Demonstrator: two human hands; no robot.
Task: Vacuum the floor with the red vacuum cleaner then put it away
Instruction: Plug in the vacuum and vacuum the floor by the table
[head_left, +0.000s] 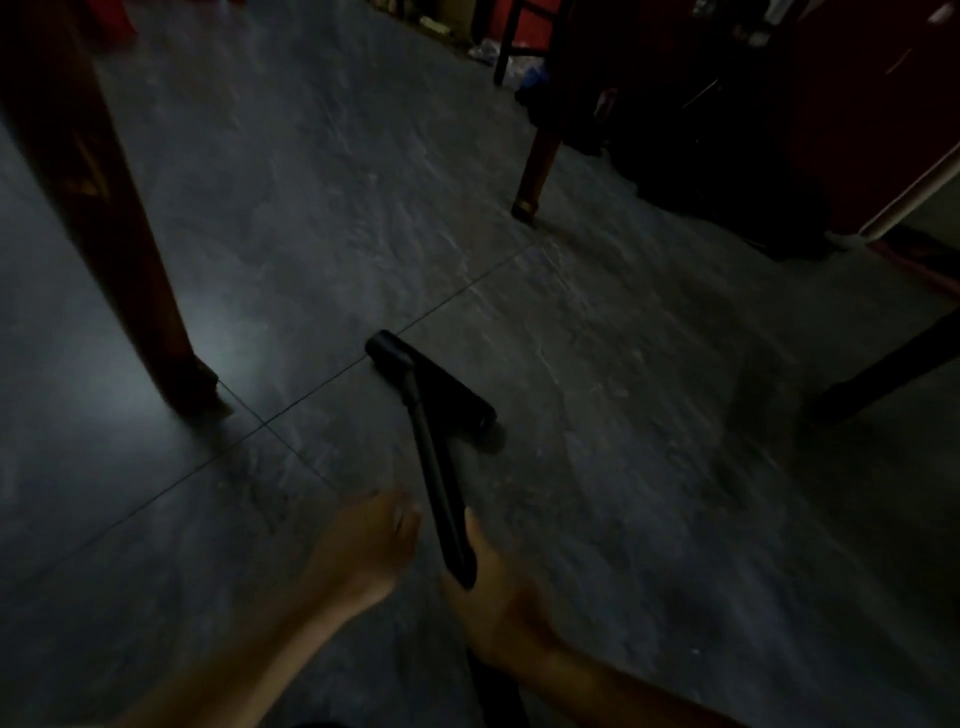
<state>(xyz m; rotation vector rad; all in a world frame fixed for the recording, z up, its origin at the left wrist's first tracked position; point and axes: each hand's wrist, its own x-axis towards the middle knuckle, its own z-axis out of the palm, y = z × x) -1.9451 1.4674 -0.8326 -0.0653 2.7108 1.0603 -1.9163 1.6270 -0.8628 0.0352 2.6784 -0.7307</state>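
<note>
Wand (440, 486) sits in my right hand (501, 597), whose fingers wrap its lower end with the thumb laid up along the tube, a grip that lets me steer the push from the wrist. The tube slopes away from me down to the nozzle (434, 387), which lies flat on the floor (649, 467), turned at an angle across a grout line (311, 387), so the mouth seals against the tile. My left hand (363, 545) hovers just beside the wand on its left, fingers loose and holding nothing; I can't see any contact with the tube. I judge it is placed there to join the grip if the stroke needs two hands.

The nozzle is in open floor between a wooden leg (130, 260) at the left and a chair leg (537, 166) farther off at the right, well apart from both. The red body of the vacuum is out of view; only a dark hose (493, 691) shows below my right wrist. The room is dim and the picture blurred, so dirt on the tiles is too hard to make out. I judge vacuuming is under way and storing is yet to come.
</note>
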